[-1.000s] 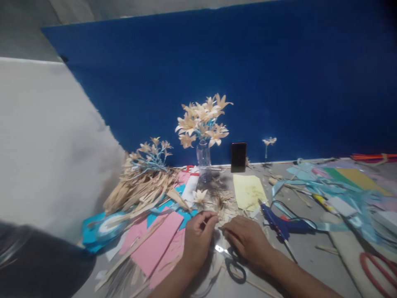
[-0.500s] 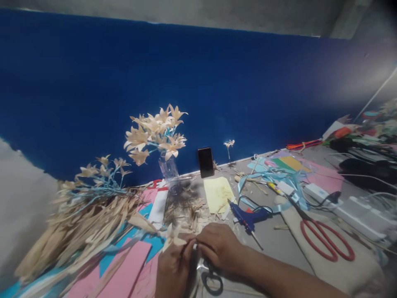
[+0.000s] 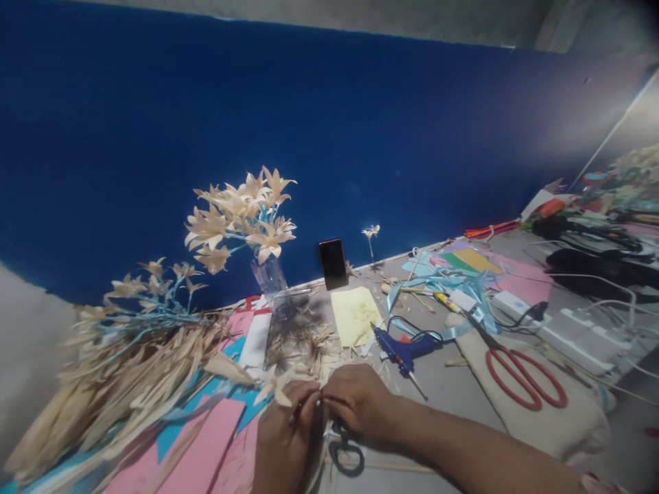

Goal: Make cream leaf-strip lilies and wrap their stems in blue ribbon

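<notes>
My left hand (image 3: pixel 285 429) is closed in a pinch on a cream flower of dried husk (image 3: pixel 272 390), whose petals stick out past the fingers on the left. Fingertip to fingertip with it, my right hand (image 3: pixel 360 403) is closed too. Whatever lies between its fingers is hidden, perhaps a part of the flower's stem. Black-handled scissors (image 3: pixel 347 458) lie just below my right hand, their blades partly covered. A blue glue gun (image 3: pixel 404 351) rests on its side beyond my right wrist. Dried husk scraps (image 3: pixel 303 343) are scattered in front of both hands.
A clear vase (image 3: pixel 272 285) of cream flowers and a phone (image 3: pixel 333 264) stand by the blue wall. Left are dried husks (image 3: pixel 128 384) and pink paper (image 3: pixel 206 439). Red-handled scissors (image 3: pixel 525 377), blue ribbon (image 3: pixel 468 295) and a power strip (image 3: pixel 561 336) lie right.
The view has shifted a little, so most things sit slightly further left. My hands stay together at the flower, with the fingers slightly rearranged.
</notes>
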The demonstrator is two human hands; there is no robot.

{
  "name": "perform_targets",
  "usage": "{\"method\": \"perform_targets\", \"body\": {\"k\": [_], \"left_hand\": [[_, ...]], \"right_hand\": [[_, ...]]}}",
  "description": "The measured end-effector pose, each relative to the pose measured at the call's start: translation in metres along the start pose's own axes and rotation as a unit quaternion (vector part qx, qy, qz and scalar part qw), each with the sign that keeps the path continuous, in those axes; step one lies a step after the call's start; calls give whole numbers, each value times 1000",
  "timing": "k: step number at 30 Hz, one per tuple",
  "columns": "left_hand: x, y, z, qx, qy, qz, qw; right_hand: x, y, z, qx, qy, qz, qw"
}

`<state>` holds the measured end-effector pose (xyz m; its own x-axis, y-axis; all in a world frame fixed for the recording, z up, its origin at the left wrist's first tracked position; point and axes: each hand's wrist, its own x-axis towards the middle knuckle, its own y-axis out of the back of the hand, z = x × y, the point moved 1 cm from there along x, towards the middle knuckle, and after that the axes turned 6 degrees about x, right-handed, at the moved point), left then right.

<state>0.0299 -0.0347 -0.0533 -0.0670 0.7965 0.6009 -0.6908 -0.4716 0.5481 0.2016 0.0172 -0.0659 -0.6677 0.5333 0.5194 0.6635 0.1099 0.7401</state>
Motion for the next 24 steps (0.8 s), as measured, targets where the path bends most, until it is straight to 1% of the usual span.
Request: {"method": "perform_targets", "body": {"k": [3, 8, 13, 18, 21, 24], "left_hand": [[-2, 0, 1, -6, 18, 2, 1000], [2, 3, 8, -18, 57, -33, 998], [4, 4, 13, -55, 109, -36, 992], [2, 4, 13, -73, 148, -27, 986], [3, 6, 12, -74, 154, -17, 985], [5, 7, 12, -67, 149, -24, 986]], "right_hand": [[0, 2, -1, 10, 4, 2, 1000], [0, 4, -4, 42, -13, -1, 999], [0, 6, -6, 88, -46, 6, 995], [2, 9, -8, 88, -50, -9, 995], [2, 8, -8, 77, -49, -23, 996], [1, 6, -6, 79, -44, -33, 995]]}}
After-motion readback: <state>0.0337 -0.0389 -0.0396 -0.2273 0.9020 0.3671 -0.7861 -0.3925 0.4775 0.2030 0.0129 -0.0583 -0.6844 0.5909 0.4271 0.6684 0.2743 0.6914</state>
